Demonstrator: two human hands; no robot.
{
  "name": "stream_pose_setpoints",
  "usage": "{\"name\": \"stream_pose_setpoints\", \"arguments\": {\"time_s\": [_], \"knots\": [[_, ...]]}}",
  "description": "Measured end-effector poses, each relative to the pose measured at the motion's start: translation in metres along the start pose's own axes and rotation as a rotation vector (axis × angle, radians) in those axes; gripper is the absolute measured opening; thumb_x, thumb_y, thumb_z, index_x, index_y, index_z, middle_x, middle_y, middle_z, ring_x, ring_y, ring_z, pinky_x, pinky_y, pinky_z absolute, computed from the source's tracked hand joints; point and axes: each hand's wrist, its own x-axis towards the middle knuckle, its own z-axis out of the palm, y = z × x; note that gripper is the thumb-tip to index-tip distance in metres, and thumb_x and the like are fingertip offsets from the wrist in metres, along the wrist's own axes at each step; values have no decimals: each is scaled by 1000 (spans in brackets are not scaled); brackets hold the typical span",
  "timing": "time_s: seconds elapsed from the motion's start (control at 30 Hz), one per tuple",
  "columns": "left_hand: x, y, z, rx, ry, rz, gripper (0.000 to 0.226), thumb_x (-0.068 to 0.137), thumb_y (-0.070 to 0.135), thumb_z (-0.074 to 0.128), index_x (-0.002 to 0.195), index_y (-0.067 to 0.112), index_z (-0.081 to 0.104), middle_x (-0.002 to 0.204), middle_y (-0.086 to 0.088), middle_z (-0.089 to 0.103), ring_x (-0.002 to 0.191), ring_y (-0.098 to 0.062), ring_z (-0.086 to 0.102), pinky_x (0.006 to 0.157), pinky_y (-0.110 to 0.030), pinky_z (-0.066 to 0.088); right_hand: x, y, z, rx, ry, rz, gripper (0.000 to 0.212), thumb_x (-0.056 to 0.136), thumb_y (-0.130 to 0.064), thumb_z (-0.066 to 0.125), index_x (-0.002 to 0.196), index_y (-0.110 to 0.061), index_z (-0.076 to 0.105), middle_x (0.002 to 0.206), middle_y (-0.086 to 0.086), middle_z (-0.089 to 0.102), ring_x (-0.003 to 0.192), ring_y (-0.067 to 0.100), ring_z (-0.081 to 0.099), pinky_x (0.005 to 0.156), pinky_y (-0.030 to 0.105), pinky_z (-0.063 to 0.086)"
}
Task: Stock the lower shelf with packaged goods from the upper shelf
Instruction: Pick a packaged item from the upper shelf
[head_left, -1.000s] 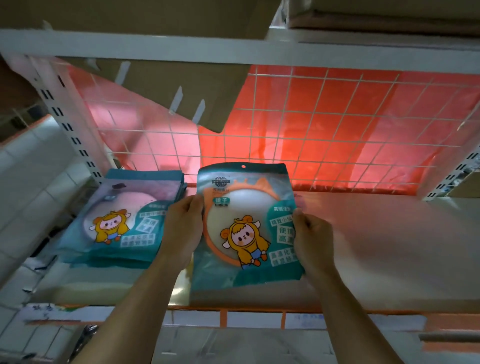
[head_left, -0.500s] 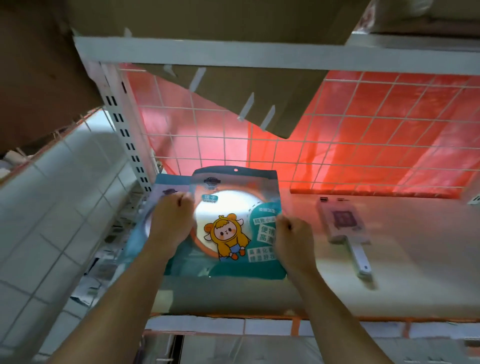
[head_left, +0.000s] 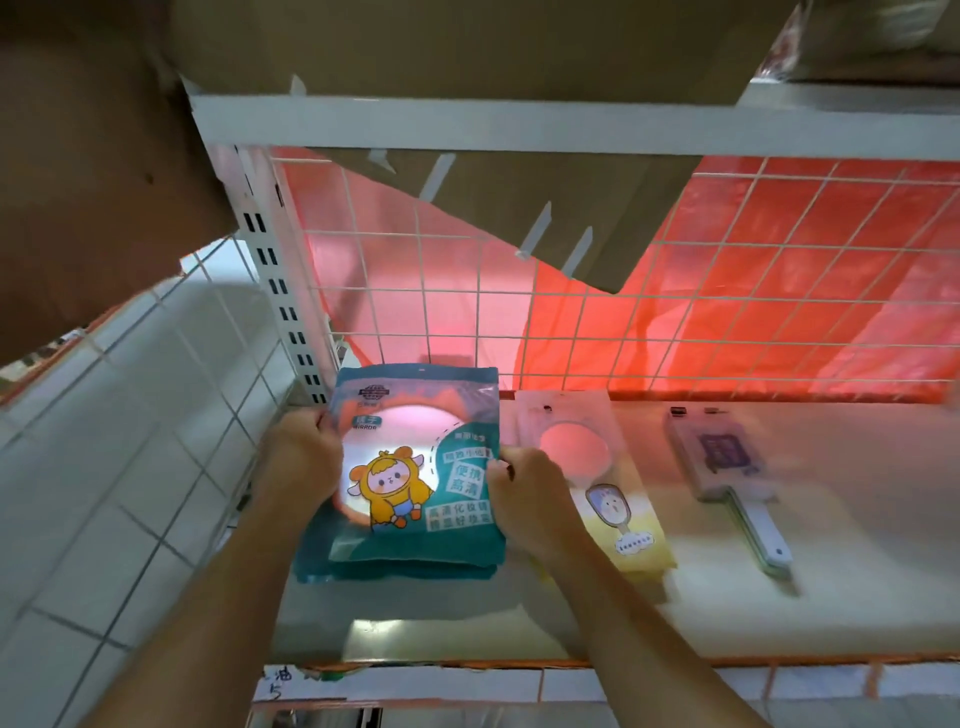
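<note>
A teal mirror packet (head_left: 415, 467) with a cartoon child in a yellow hood lies on top of a stack of like packets (head_left: 395, 569) at the left end of the white shelf (head_left: 779, 597). My left hand (head_left: 301, 462) grips the packet's left edge. My right hand (head_left: 530, 488) pinches its right edge. Both forearms reach in from below. The stack sits close to the shelf's left upright post (head_left: 280, 291).
A yellow hand-mirror packet (head_left: 597, 478) lies just right of the stack, touching my right hand's side. Farther right lies a white paddle-shaped packet (head_left: 727, 478). A wire grid with red sheeting (head_left: 727, 291) backs the shelf. A cardboard flap (head_left: 519, 208) hangs from above. A white tiled wall (head_left: 104, 467) is at left.
The teal packet has travelled left in both hands, from beside the stack to on top of it. The view shifted left, bringing the yellow and white packets into sight.
</note>
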Motion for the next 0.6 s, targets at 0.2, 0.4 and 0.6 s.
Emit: {"name": "stream_pose_setpoints", "arguments": {"time_s": [0.2, 0.4, 0.6], "knots": [[4, -6, 1, -6, -23, -68, 38, 100, 36, 41, 91, 6, 63, 69, -4, 53, 59, -15, 48, 48, -27, 32, 1, 1, 6, -30, -5, -4, 32, 98, -17, 39, 66, -17, 46, 63, 1, 53, 58, 12, 54, 46, 14, 34], [5, -10, 2, -2, -31, -86, 36, 99, 35, 44, 93, 6, 64, 74, -5, 57, 62, -16, 51, 48, -26, 34, -4, -3, 6, -83, 61, -12, 31, 100, -22, 41, 71, -16, 50, 66, 0, 57, 57, 8, 55, 42, 11, 30], [2, -4, 2, 30, 122, 30, 33, 100, 22, 41, 97, -3, 62, 92, -18, 59, 65, -17, 48, 51, -21, 31, -18, -4, -6, -156, 185, -73, 40, 97, -18, 40, 57, -21, 35, 53, -4, 40, 49, 8, 38, 47, 22, 25]]}}
